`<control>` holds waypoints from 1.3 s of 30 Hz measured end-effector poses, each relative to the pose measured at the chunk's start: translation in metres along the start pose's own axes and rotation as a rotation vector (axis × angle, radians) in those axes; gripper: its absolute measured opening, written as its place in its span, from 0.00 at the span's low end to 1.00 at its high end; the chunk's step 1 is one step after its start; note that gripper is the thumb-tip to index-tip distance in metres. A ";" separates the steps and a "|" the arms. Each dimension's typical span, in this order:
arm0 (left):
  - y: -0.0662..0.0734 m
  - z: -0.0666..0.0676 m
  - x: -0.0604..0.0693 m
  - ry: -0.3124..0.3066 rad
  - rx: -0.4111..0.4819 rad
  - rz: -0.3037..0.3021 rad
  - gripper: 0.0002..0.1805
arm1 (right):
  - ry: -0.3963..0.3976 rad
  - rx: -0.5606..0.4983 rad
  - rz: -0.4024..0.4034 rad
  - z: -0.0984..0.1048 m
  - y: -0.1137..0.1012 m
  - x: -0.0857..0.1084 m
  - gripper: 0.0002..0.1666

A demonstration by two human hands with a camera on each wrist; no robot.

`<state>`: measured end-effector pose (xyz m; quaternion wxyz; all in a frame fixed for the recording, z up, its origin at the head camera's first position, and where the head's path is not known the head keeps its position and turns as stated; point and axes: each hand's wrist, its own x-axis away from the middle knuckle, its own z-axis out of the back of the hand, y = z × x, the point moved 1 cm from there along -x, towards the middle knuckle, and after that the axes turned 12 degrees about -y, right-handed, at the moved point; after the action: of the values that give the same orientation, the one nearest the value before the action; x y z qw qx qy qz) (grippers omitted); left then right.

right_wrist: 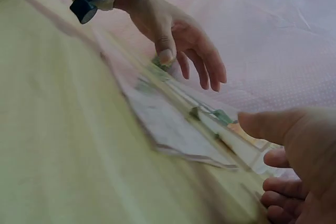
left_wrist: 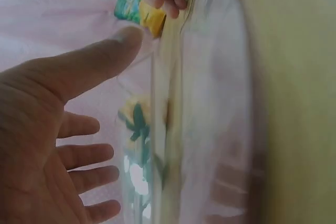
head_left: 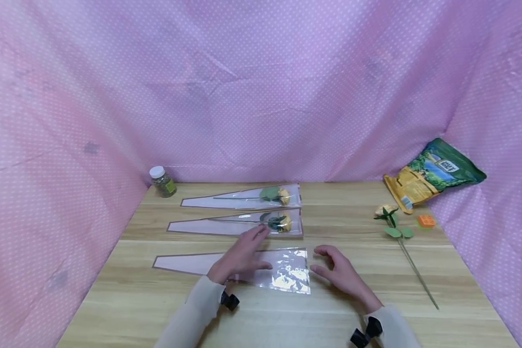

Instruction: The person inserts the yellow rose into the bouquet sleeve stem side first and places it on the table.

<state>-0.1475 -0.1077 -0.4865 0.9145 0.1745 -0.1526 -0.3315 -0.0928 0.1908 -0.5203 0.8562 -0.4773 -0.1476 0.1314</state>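
In the head view my left hand point(head_left: 243, 253) hovers above a flat clear flower sleeve point(head_left: 287, 270) with a dark border, its fingers spread and holding nothing. My right hand point(head_left: 341, 273) is just right of the sleeve's wide end, fingers loosely bent, nothing between them. Behind lie two more sleeves, each with a yellow artificial rose inside: the nearer rose point(head_left: 285, 222) beyond my left fingertips, the farther rose point(head_left: 283, 195) at the back. A loose yellow rose point(head_left: 386, 210) with a long green stem lies on the right side of the table.
A jar with a white lid point(head_left: 163, 181) stands at the back left corner. At the back right a green and yellow bag point(head_left: 435, 174) leans against the pink dotted cloth point(head_left: 261, 96). An orange block point(head_left: 426, 221) sits near the wooden table's point(head_left: 287, 319) right edge.
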 end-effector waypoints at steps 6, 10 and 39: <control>0.016 -0.017 0.016 -0.039 -0.031 0.008 0.57 | -0.038 0.126 0.143 -0.011 0.004 0.017 0.41; 0.023 -0.028 0.026 -0.098 -0.060 0.008 0.58 | -0.036 0.220 0.203 -0.015 0.003 0.020 0.47; 0.024 -0.051 0.025 -0.192 -0.083 0.094 0.41 | 0.095 0.385 0.092 -0.034 0.002 0.012 0.50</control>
<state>-0.0957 -0.0962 -0.5175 0.9167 0.0964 -0.2337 -0.3095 -0.0690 0.1697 -0.5377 0.9308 -0.3167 -0.0573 0.1733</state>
